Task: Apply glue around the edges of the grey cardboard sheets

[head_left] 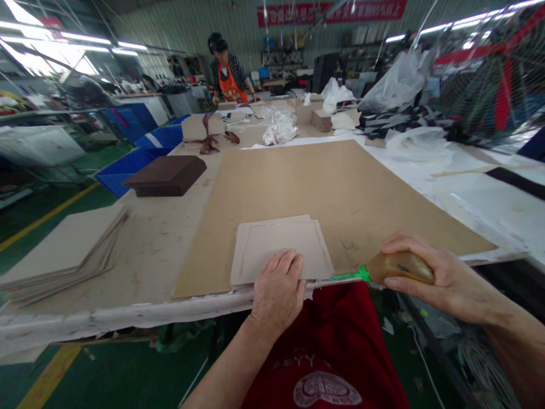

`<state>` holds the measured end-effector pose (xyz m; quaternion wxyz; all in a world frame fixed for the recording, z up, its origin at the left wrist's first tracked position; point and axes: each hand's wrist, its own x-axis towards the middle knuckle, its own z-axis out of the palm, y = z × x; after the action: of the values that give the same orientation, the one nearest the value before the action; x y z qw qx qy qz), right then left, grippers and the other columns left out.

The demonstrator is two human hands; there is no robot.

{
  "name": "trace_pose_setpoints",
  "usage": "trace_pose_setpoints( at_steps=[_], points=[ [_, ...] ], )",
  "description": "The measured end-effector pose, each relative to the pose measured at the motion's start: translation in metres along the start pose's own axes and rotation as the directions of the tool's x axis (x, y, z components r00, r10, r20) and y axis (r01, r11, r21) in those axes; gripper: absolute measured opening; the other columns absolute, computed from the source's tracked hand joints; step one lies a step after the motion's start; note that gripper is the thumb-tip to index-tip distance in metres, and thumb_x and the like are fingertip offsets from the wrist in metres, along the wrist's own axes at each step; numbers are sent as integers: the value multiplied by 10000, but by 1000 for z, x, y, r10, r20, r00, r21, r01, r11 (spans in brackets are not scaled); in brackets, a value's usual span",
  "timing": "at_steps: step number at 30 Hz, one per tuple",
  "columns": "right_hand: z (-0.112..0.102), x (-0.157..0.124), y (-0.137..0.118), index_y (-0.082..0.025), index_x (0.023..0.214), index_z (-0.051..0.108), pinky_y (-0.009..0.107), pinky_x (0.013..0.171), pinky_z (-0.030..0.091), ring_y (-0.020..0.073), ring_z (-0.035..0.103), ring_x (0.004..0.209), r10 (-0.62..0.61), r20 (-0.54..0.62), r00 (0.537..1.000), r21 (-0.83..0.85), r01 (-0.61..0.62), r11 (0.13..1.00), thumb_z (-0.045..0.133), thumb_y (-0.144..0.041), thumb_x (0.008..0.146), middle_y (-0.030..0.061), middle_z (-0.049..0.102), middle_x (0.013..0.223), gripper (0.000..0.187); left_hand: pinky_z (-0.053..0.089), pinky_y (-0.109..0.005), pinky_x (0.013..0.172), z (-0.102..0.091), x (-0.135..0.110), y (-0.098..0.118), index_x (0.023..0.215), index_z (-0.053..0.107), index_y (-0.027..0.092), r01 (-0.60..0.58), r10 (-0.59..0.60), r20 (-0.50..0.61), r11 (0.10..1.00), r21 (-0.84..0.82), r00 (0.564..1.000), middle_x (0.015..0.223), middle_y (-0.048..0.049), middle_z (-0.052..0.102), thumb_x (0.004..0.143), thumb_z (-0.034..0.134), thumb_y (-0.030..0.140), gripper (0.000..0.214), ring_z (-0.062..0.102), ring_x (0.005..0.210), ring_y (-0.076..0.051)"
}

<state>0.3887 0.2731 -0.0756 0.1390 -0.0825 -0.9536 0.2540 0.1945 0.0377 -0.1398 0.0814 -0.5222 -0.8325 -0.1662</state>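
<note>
Well, right fingers point(404, 241) grip a bottle point(395, 267), apparently — beside beige panels point(281, 238).

Room across tan board point(289, 179) beyond pale panels point(281, 241); dark stack point(166, 173) obstructs left.

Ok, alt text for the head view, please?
The left hand rests on beige panels atop a tan sheet; the right hand grips an amber bottle, its green nozzle beside the panels' corner. A dark brown stack lies left; a co-worker stands beyond.
</note>
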Motion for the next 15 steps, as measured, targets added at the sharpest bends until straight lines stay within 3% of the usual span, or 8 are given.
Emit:
trace_pose_setpoints(
  at_steps=[6, 10, 15],
  points=[
    [4, -3, 6, -328, 1113, 572, 427, 849, 522, 291, 618, 1020, 92, -95, 991, 87, -84, 993, 694, -514, 804, 56, 617, 1134, 381, 428, -430, 1093, -2, 1, 0, 1277, 585, 174, 4, -4, 16, 1000, 6, 1000, 1346, -92, 599, 859, 609, 221, 421, 515, 1264, -268],
    [7, -3, 6, -329, 1066, 608, 412, 819, 549, 292, 640, 986, 144, -79, 986, 151, -131, 980, 722, -527, 766, 51, 636, 1103, 378, 432, -431, 1093, -3, 2, 0, 1276, 585, 175, 8, -9, 24, 1000, 11, 1000, 1342, -91, 604, 861, 605, 215, 417, 520, 1262, -269],
    [11, -10, 21, -424, 1050, 610, 451, 685, 577, 380, 668, 983, 340, -102, 935, 338, -289, 896, 703, -553, 739, 79, 680, 1108, 350, 444, -426, 1088, -13, -1, 0, 1282, 581, 180, -42, 39, 58, 998, 48, 998, 1351, -79, 605, 899, 571, 243, 388, 528, 1261, -262]
  ],
)
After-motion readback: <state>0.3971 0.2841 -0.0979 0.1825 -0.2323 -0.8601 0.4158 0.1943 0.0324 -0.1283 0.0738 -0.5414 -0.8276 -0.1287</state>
